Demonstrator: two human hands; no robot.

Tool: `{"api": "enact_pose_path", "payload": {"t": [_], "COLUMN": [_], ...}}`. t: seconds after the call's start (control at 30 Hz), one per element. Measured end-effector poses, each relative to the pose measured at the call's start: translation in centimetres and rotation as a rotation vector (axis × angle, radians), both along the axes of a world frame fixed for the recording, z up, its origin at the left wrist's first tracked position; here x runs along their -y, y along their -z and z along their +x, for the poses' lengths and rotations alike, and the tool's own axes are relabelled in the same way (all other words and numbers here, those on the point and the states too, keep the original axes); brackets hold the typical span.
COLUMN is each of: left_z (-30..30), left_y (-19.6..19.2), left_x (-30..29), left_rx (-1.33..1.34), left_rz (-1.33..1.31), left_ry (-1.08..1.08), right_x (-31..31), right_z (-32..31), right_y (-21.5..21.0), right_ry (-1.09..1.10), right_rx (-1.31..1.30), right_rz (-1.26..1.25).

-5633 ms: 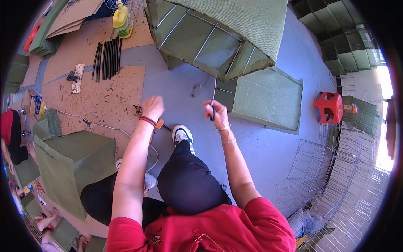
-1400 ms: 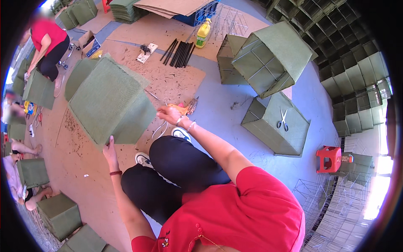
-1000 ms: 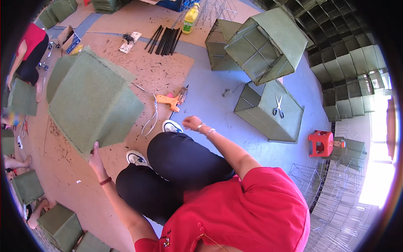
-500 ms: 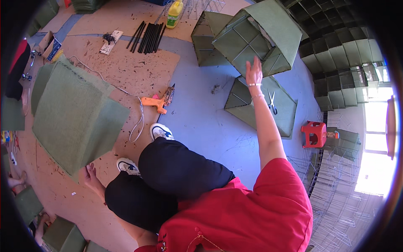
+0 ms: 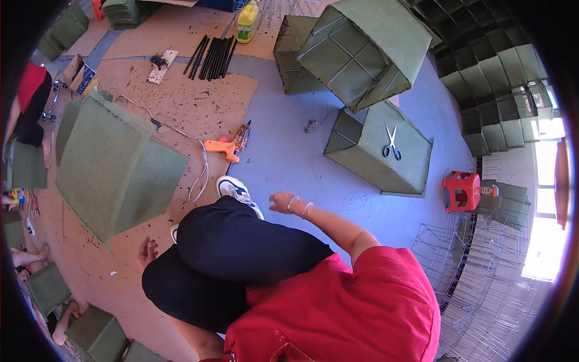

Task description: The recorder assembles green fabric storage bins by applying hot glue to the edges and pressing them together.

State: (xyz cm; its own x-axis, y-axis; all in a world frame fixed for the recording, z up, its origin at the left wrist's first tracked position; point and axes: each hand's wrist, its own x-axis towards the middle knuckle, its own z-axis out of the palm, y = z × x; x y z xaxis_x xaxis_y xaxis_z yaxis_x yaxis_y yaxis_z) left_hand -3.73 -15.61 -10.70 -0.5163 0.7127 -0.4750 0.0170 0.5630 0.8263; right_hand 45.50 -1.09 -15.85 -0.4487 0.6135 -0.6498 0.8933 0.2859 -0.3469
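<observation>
My right hand (image 5: 281, 202) hovers over the blue floor beside my white shoe (image 5: 236, 190), fingers curled in, with nothing seen in it. My left hand (image 5: 146, 250) hangs by my left knee, fingers loosely apart and holding nothing. Near it stands a stack of green fabric-covered box shapes (image 5: 108, 175). An orange glue gun (image 5: 224, 148), with a white cord, lies ahead of my shoe. To the right, a green box frame with an open end (image 5: 368, 54) rests atop another green box (image 5: 386, 151). Scissors with dark handles (image 5: 392, 143) lie on the lower box.
Black sticks (image 5: 217, 57), a yellow jug (image 5: 247, 23) and a stained white board (image 5: 161, 67) lie farther off on cardboard. A red stool (image 5: 462, 191) and wire frames (image 5: 482, 283) are at right. Stacked green boxes (image 5: 494, 78) line the far right. Other people sit at left.
My right hand has left the upper green box and drawn back toward my knees, its fingers curling. That box now sits slightly farther left. My left hand moved a little away from the green stack.
</observation>
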Motion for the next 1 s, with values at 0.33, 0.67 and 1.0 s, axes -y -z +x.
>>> {"api": "enact_pose_path", "payload": {"t": [0.33,0.67,1.0], "left_z": [-0.5,0.1,1.5], "left_y": [1.4,-6.9,-5.8], "left_x": [1.8,-2.0,-3.0], "left_rx": [0.091,0.098,0.017], "left_rz": [0.089,0.136,0.058], "left_ry": [-0.118,-0.035,-0.082], "right_x": [-0.4,-2.0,-10.0], "right_z": [5.2,-5.3,-7.1], "right_y": [-2.5,0.2,12.7], "right_ry": [0.341,0.328,0.851], "right_rx": [-0.191,-0.517,-0.261], "right_rz": [0.174,-0.009,-0.113]}}
